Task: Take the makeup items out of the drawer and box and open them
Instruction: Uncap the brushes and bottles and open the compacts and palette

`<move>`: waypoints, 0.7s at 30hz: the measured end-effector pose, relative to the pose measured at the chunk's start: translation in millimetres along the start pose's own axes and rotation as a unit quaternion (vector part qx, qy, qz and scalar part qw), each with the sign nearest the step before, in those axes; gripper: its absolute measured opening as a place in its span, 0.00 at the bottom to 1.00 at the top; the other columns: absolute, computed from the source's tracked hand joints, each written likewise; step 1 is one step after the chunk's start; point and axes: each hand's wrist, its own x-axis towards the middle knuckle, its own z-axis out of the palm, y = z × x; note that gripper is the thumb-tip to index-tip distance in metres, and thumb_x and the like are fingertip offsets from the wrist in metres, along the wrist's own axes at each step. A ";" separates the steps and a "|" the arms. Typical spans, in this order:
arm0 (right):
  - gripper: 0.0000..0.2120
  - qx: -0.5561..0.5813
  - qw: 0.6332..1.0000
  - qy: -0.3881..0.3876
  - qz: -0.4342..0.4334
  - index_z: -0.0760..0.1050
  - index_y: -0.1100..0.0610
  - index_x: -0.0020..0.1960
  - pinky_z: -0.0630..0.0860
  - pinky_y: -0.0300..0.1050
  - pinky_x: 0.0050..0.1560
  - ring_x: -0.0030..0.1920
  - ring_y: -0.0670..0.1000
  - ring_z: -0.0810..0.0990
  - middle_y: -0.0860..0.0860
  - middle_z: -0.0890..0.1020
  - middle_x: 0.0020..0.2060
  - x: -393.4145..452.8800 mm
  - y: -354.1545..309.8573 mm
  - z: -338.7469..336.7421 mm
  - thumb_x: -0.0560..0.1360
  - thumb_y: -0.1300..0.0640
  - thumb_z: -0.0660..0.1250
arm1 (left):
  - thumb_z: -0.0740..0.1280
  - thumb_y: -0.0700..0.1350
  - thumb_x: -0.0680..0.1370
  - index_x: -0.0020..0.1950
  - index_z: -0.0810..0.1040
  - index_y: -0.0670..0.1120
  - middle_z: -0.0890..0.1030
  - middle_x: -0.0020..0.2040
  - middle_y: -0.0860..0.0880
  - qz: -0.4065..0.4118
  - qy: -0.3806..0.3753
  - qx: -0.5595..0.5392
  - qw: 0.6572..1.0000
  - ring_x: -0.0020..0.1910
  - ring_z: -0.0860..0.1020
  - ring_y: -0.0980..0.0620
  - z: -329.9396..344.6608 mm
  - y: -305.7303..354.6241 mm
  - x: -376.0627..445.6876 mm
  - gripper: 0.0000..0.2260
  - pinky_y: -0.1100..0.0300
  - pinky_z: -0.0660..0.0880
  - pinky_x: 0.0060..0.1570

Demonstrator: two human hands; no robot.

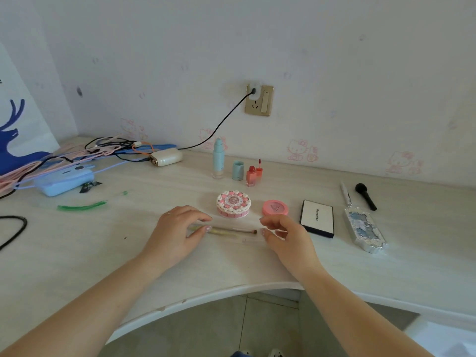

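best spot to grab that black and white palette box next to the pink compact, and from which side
Pinch the black and white palette across its two long edges, coming straight down from above. It lies flat on the desk, with clear gaps to the pink compact and the silver case.

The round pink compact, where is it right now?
In the head view the round pink compact lies on the desk right of centre, between the cake-shaped case and the white palette, just beyond the right hand.

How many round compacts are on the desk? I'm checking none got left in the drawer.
2. The cake-style compact sits just beyond the left hand; the plain pink compact lies to its right, apart from it, just beyond the right hand. Drawer not in view.
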 end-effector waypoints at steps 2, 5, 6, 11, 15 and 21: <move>0.11 0.003 1.000 0.013 0.003 0.76 0.41 0.47 0.69 0.31 0.48 0.51 0.41 0.76 0.35 0.79 0.46 3.1 1.2 -15.1 0.74 0.59 0.67 | 0.60 0.57 0.71 0.49 0.83 0.50 0.80 0.45 0.58 0.013 -0.007 -0.023 1.000 0.47 0.75 0.61 -1.6 15.1 12.7 0.17 0.65 0.69 0.50; 0.16 -0.016 0.999 0.037 -0.011 0.76 0.41 0.45 0.70 0.33 0.53 0.51 0.41 0.77 0.36 0.80 0.47 7.3 3.4 -50.5 0.74 0.64 0.65 | 0.59 0.59 0.70 0.51 0.82 0.52 0.78 0.46 0.60 0.037 -0.033 -0.040 0.998 0.48 0.75 0.62 2.9 42.3 38.6 0.19 0.71 0.68 0.50; 0.17 -0.023 0.999 0.041 -0.012 0.75 0.41 0.44 0.69 0.32 0.53 0.51 0.40 0.77 0.36 0.79 0.46 8.9 4.3 -62.1 0.74 0.65 0.65 | 0.60 0.59 0.70 0.51 0.82 0.52 0.78 0.46 0.60 0.041 -0.045 -0.041 0.997 0.48 0.75 0.62 4.7 50.5 47.1 0.18 0.70 0.69 0.51; 0.20 -0.067 0.992 0.102 0.043 0.76 0.40 0.42 0.71 0.34 0.40 0.50 0.48 0.79 0.42 0.80 0.46 26.0 26.8 -142.3 0.73 0.67 0.60 | 0.69 0.46 0.74 0.52 0.82 0.49 0.80 0.49 0.56 0.109 -0.092 -0.025 0.989 0.50 0.74 0.61 38.2 98.9 105.7 0.08 0.78 0.65 0.48; 0.15 -0.131 0.981 0.130 0.066 0.77 0.45 0.48 0.69 0.38 0.42 0.51 0.47 0.78 0.44 0.79 0.47 40.7 45.3 -195.8 0.74 0.64 0.61 | 0.68 0.47 0.75 0.55 0.80 0.50 0.79 0.53 0.56 0.125 -0.135 -0.025 0.983 0.54 0.73 0.60 75.9 128.5 147.1 0.09 0.65 0.67 0.57; 0.13 -0.260 0.957 0.100 0.081 0.79 0.50 0.57 0.70 0.41 0.55 0.58 0.49 0.76 0.47 0.79 0.57 80.3 74.5 -227.8 0.76 0.58 0.62 | 0.65 0.49 0.77 0.62 0.76 0.54 0.76 0.62 0.53 0.151 -0.235 0.058 0.958 0.63 0.71 0.52 148.6 159.6 200.4 0.14 0.53 0.67 0.63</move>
